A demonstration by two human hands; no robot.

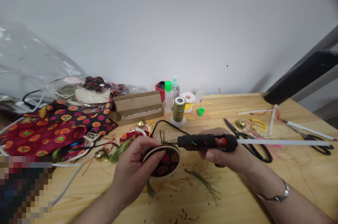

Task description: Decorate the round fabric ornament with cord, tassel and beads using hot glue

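Note:
My left hand (141, 164) grips a round, fabric-covered disc (167, 163) with a pale rim and a dark floral print, thumb on its face. In my right hand (224, 157) is a black hot glue gun (207, 142), a long white glue stick (282, 142) sticking out of its back. The gun's nozzle points left at the disc's top edge, beside a bit of green cord (163, 138); whether it touches cannot be made out. Green tassel threads (204, 181) lie below the disc on the wooden table (232, 203).
An olive thread spool (179, 110), a green-capped bottle (168, 94) and an open cardboard box (139, 108) stand at the back. Black scissors (250, 143) lie right, near a brass bell (240, 123). Floral fabric (44, 129) heaps at left. A black tube-like object (301, 76) slants in at right.

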